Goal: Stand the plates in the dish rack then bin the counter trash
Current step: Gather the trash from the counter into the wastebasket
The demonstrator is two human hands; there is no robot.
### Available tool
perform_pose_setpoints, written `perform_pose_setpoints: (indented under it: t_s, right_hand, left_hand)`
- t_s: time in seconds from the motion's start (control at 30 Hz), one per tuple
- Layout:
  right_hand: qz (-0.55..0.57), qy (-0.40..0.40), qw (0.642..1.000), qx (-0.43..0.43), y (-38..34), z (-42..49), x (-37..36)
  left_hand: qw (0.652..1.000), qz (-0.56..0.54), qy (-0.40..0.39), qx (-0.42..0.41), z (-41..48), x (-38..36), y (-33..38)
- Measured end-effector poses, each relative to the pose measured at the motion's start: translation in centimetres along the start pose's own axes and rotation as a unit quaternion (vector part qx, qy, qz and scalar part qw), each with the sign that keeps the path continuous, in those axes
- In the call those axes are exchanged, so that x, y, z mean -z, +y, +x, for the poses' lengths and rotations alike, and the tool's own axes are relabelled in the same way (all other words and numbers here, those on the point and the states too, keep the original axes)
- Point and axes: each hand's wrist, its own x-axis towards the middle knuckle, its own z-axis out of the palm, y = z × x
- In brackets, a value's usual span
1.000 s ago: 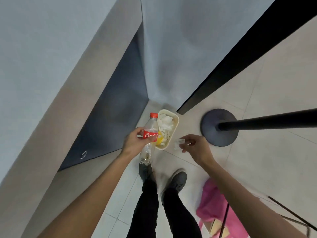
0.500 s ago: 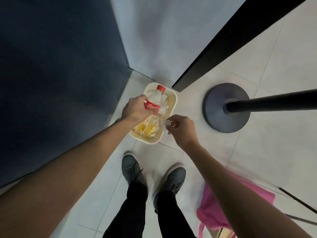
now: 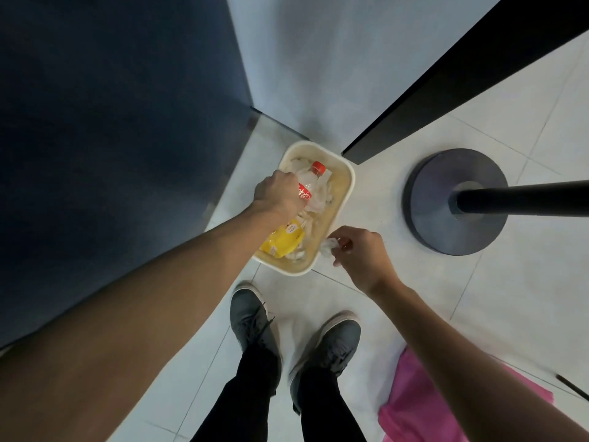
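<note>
Head view: left hand (image 3: 280, 196) grips a Coca-Cola bottle (image 3: 310, 185) directly over the open waste bin (image 3: 350, 186), long axis tilted, red cap (image 3: 318, 168) pointing away from the person. Right hand (image 3: 363, 255) pinches a crumpled paper scrap (image 3: 328, 247) in its fingers (image 3: 345, 234) at the bin's near rim, just outside the opening.

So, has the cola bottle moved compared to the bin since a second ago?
Yes. The cola bottle, held in the left hand, went from outside the bin's left rim to over its opening.
</note>
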Motion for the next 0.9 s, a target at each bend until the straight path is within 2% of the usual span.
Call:
perform_pose_setpoints:
  t_s: [0.17,0.33,0.4,0.53,0.7,0.8,0.9]
  right_hand:
    - [0.007,0.016,1.0,0.003,-1.0,0.6,1.1]
    - [-0.031,0.021,0.999,0.032,-2.9,2.7,2.2]
    - [-0.048,0.008,0.999,0.022,-3.3,3.3,2.4]
    - [-0.103,-0.018,0.994,0.015,-4.1,2.9,2.7]
    - [-0.134,-0.061,0.989,0.032,-5.1,-0.4,3.3]
    - [-0.143,-0.091,0.985,0.045,-6.0,-3.6,4.2]
    - [-0.141,-0.111,0.982,0.061,-7.2,-7.2,5.2]
  left_hand:
    - [0.999,-0.03,0.006,-0.037,-2.7,0.4,-1.1]
    - [0.982,-0.163,0.025,-0.09,-6.4,0.1,-3.7]
    - [0.966,-0.251,0.017,-0.058,-8.1,-0.2,-4.7]
    - [0.916,-0.395,-0.005,0.072,-11.0,-1.8,-6.9]
    - [0.899,-0.409,-0.056,0.147,-16.1,-3.2,-8.7]
    - [0.903,-0.395,-0.078,0.148,-19.7,-2.6,-8.8]
    - [0.901,-0.405,-0.067,0.136,-22.8,-0.8,-7.6]
